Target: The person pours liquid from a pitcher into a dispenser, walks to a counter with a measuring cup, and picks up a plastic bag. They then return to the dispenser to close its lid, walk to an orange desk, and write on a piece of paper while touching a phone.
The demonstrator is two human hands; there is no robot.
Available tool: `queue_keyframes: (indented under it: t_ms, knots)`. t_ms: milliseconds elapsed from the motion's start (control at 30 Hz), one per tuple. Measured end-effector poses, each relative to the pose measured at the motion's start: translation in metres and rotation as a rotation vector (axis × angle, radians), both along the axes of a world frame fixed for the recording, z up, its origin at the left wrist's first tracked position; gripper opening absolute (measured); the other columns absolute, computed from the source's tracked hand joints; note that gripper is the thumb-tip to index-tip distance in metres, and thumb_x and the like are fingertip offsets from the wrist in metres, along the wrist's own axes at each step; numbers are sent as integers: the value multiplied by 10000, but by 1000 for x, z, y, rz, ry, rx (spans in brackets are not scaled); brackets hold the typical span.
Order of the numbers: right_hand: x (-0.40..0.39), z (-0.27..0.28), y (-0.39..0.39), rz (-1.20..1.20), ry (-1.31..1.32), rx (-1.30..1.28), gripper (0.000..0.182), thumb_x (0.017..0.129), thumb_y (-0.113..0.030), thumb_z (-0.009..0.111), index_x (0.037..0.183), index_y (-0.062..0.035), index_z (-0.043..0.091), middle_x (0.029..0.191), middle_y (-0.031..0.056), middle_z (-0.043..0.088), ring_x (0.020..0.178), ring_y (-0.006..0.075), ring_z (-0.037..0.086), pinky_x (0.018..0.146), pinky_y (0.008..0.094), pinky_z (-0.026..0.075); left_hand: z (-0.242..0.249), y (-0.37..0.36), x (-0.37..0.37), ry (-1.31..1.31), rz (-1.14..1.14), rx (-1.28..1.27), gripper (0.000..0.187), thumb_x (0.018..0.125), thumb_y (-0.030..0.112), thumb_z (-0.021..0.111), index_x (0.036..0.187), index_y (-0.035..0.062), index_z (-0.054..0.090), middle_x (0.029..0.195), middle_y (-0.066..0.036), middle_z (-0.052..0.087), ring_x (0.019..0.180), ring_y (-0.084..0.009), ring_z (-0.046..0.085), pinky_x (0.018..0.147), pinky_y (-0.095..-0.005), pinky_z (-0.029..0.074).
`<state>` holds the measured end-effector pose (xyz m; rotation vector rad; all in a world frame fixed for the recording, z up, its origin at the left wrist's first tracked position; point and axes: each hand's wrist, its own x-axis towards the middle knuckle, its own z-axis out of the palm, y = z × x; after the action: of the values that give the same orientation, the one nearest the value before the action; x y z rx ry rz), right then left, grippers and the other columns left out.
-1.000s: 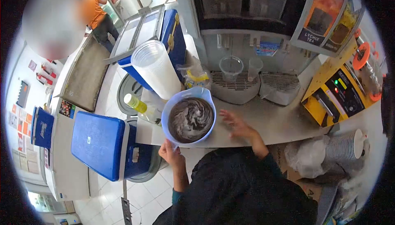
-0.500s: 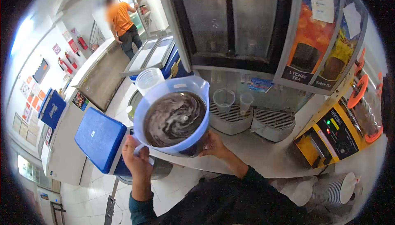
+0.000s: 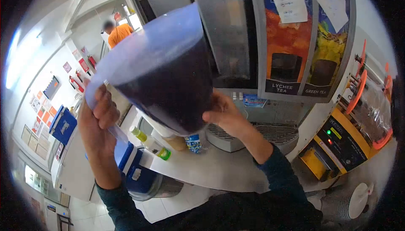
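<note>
A large bluish translucent pitcher, holding a dark liquid, is lifted high in front of the drink dispenser. My left hand is wrapped round its handle on the left side. With thumb and fingers against the lower right wall, my right hand holds the pitcher from the other side; some of those fingers are hidden behind it. The pitcher's wall faces me, and the liquid's surface is out of sight. Below it on the counter stand a bottle with a green label and a blue-and-white packet.
A yellow cup-sealing machine stands at the right, with stacked cups below it. Drip trays sit under the dispenser. Blue coolers are on the left. A person in an orange shirt is in the background.
Both hands have raised the pitcher from low over the counter to dispenser height. Its open top with swirling liquid was visible before; now I see its side. The view has shifted too.
</note>
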<state>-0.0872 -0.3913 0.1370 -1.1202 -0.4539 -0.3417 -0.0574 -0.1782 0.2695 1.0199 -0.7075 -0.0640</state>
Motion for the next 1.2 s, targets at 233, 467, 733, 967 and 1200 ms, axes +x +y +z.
queue_keyframes:
  t_ms: [233, 467, 733, 967, 1200]
  knots:
    - [5, 53, -29, 77, -59, 125, 527, 654, -333, 702, 1011, -14, 480, 874, 53, 550, 702, 93, 525, 594, 202, 433, 57, -26, 9, -226, 67, 122, 154, 893, 132, 290, 878, 37, 411, 580, 63, 363, 415, 15, 298, 367, -129, 276]
    - [2, 79, -48, 93, -56, 178, 496, 676, -479, 636, 859, -33, 519, 710, 17, 536, 535, 62, 433, 500, 186, 364, 100, -51, 8, -250, -135, 161, 159, 886, 62, 267, 948, -12, 394, 637, 18, 384, 467, -3, 328, 418, -140, 308]
    - [-1, 89, -62, 111, -4, 208, 507, 680, -556, 575, 784, -61, 533, 648, 29, 528, 510, 85, 405, 568, 240, 356, 125, -71, -2, -137, -384, 88, 176, 897, 83, 268, 973, -35, 374, 694, -34, 415, 536, -60, 382, 523, -189, 357]
    - [-22, 107, -61, 213, 35, 255, 520, 669, -583, 564, 705, -67, 513, 552, 6, 457, 386, 50, 274, 542, 236, 329, 147, -98, -42, -95, -171, 54, 238, 868, 193, 239, 829, 0, 372, 639, -63, 427, 523, -128, 419, 523, -243, 392]
    - [-18, 118, -72, 332, 116, 252, 616, 674, -593, 549, 871, -11, 504, 738, 98, 527, 465, 119, 436, 578, 295, 383, 153, -102, -27, -179, -259, 83, 206, 856, 184, 265, 853, -7, 344, 668, -78, 419, 552, -144, 421, 544, -252, 394]
